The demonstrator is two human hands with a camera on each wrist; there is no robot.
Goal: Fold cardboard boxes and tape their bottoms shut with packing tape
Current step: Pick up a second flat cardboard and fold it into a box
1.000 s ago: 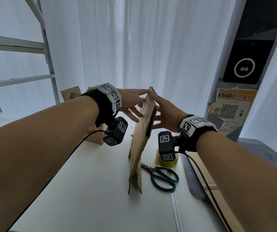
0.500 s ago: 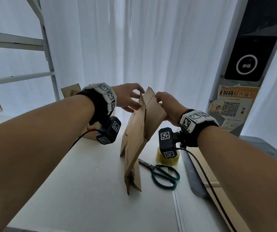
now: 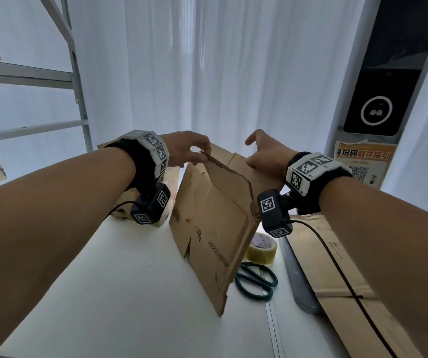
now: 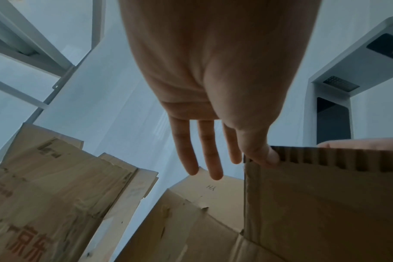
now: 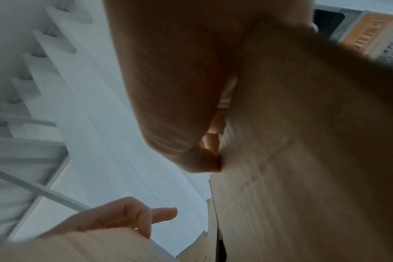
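- Cardboard box (image 3: 215, 223), half unfolded, stands on its lower edge on the white surface (image 3: 120, 293) in the head view, between both arms. The left hand (image 3: 184, 148) pinches its upper corner with curled fingers; the right hand (image 3: 267, 156) grips the opposite upper edge.
- Just right of the box lie a roll of packing tape (image 3: 260, 248) and green-handled scissors (image 3: 255, 280); flat cardboard sheets (image 3: 337, 267) lie further right. More cardboard (image 3: 127, 202) sits behind the left wrist.
- Left wrist view: the left hand (image 4: 213, 79) holds the box's corrugated edge (image 4: 325, 157) with its thumb (image 4: 260, 152) against the near side; three fingers (image 4: 209, 154) hang straight, touching nothing.
- Right wrist view, blurred: the right hand (image 5: 180, 88) is closed on the box panel (image 5: 303, 159), thumb pressed to the board. The left hand (image 5: 123, 219) shows below with fingers bent.
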